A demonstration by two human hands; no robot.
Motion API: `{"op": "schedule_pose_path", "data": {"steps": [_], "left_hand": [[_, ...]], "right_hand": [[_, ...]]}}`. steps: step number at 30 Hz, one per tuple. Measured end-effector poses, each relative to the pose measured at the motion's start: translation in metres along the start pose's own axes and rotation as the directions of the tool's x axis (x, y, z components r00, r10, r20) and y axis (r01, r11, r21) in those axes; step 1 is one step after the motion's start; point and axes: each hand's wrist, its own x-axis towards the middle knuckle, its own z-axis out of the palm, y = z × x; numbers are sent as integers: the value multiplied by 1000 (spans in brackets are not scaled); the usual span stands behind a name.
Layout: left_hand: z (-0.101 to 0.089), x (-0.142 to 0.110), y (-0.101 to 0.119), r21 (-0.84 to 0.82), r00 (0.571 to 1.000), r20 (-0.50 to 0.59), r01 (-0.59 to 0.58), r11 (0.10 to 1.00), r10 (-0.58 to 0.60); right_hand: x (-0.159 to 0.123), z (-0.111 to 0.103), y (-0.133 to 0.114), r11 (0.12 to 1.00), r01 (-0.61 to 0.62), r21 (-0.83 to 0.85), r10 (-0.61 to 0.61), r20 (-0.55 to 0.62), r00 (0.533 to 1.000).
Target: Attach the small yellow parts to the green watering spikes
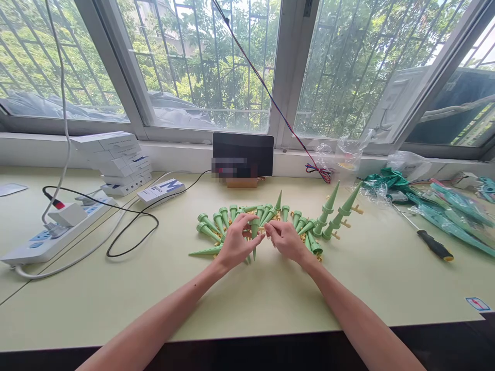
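Observation:
Between the thumb and fingers of my left hand (234, 241) is a green plant watering spike (254, 230), its tip pointing down. My right hand (288, 241) is closed in a pinch at the spike's right side, on a small pale yellow valve (261, 228) that meets the spike. Around both hands lies a loose arc of more green watering spikes (209, 225), many with yellow valves at their wide ends. To the right of my right hand, two stacks of nested spikes (326, 210) stand tip up, with yellow valves sticking out sideways.
A screwdriver (435, 245) and plastic-bagged green items (450, 206) lie on the right. A dark-screened device (243, 149) stands at the back. Leftward are stacked white boxes (112, 159), a flat white box (161, 190), a power strip (58, 232) and looping cables (157, 221).

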Motion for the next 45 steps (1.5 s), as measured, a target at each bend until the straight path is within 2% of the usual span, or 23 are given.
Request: {"op": "schedule_pose_path", "data": {"steps": [7,16,25,30,35,39,45], "left_hand": [[0,1,0,36,998,-61,15,999,-13],[2,0,-2,54,996,-61,64,996,-60],[1,-1,0,8,999,-31,19,1000,-18],[2,-1,1,1,1000,-28,9,1000,-9],[2,-1,3,33,998,-68,-14,999,16],[2,-1,3,57,996,-88,-30,998,35],[2,-1,3,64,995,-89,-30,998,36]], "right_hand": [[1,1,2,994,5,105,-2,-21,1000],[1,1,2,998,22,55,-20,-33,999],[0,0,1,999,17,-28,-17,1,1000],[0,1,3,998,42,-39,-43,-16,999],[1,1,2,999,-7,43,8,-30,1000],[1,1,1,992,21,128,-16,-44,999],[1,2,3,990,18,137,-14,-34,999]]}}
